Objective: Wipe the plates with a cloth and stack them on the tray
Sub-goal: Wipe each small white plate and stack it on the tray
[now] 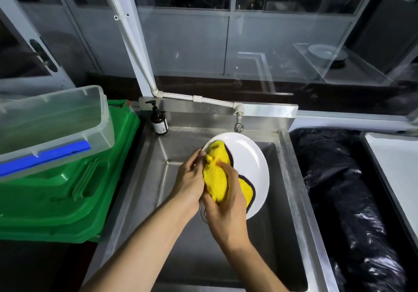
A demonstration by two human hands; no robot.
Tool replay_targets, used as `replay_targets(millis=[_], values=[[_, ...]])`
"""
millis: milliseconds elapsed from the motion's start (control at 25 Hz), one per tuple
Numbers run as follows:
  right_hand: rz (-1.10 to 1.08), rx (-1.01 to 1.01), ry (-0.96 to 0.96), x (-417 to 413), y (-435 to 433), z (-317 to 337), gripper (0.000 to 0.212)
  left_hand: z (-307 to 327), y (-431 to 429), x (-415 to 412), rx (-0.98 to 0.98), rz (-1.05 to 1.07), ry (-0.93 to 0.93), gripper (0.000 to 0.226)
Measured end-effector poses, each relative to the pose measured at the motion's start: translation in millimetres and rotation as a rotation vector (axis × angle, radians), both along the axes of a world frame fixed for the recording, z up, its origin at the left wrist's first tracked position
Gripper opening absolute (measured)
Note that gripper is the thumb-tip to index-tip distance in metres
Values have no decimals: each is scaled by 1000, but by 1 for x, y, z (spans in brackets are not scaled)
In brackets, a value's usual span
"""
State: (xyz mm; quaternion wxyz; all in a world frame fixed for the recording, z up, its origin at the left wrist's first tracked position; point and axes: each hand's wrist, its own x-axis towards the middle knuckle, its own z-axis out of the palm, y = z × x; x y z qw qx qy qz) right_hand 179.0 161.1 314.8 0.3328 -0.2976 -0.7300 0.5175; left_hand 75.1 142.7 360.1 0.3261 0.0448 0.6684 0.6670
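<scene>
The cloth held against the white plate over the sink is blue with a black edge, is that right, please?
The cloth is yellow, not blue, as the head view shows; it does have a black edge and lies against the white plate over the sink.

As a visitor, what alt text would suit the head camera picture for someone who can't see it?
A person's left hand holds a white plate over a steel sink while the right hand grips a yellow cloth against it. A green bin topped by a clear tub stands left; a pump bottle sits behind the basin.
</scene>
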Motion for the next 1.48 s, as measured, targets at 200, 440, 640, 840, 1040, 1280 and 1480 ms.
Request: replay_targets(millis=[200,440,640,840,1040,1280,1480], values=[[35,6,-18,4,0,-4,71,0,-2,0,30,4,-18,16],[7,-13,20,-9,10,2,69,3,-2,0,21,30,49,17],[79,-4,14,5,-18,-14,65,7,-9,-8,1,93,34,21],[61,-15,27,-8,-6,-6,61,-5,-17,-5,8,43,-18,25],[76,24,23,-21,1,1,61,3,-16,-14,30,80,9,15],[149,72,-28,0,-17,-15,62,1,-22,-11,2,82,-20,29],[60,43,-23,-19,8,6,61,1,-25,-5,-5,34,-11,30]])
